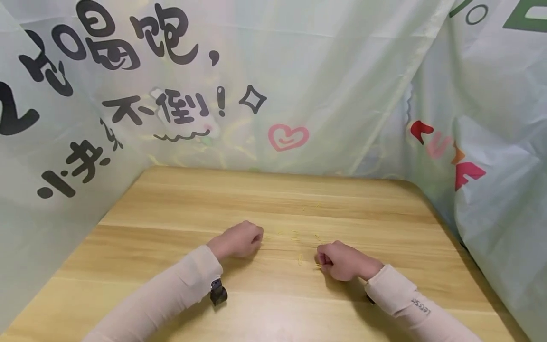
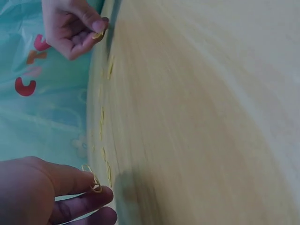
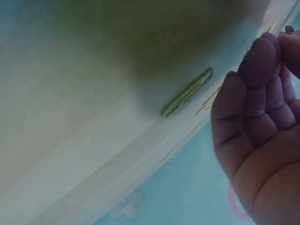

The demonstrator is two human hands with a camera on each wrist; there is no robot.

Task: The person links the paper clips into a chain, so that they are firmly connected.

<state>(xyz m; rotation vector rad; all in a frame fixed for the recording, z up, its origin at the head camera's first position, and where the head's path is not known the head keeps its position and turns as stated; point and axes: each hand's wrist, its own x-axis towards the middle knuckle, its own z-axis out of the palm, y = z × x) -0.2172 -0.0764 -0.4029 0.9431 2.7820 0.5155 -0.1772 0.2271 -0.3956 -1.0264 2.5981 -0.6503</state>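
Between the thumb and finger of my left hand [image 1: 239, 239] is a yellow paper clip [image 2: 96, 184], clearest in the left wrist view. My right hand [image 1: 343, 261] pinches another yellow paper clip [image 2: 97, 35] at its fingertips; the other fingers curl in toward the palm. Just left of the right hand, a loose paper clip [image 1: 300, 259] lies on the wooden table. In the right wrist view a large-looking paper clip [image 3: 187, 93] rests on the wood beside the hand. Several more clips [image 1: 295, 235] are scattered between and beyond the two hands.
The wooden table [image 1: 192, 199] is bordered by a pale printed curtain [image 1: 333, 95] at the back and both sides. Two small clips [image 1: 318, 205] lie farther back. A black wrist camera [image 1: 218, 292] hangs under the left sleeve.
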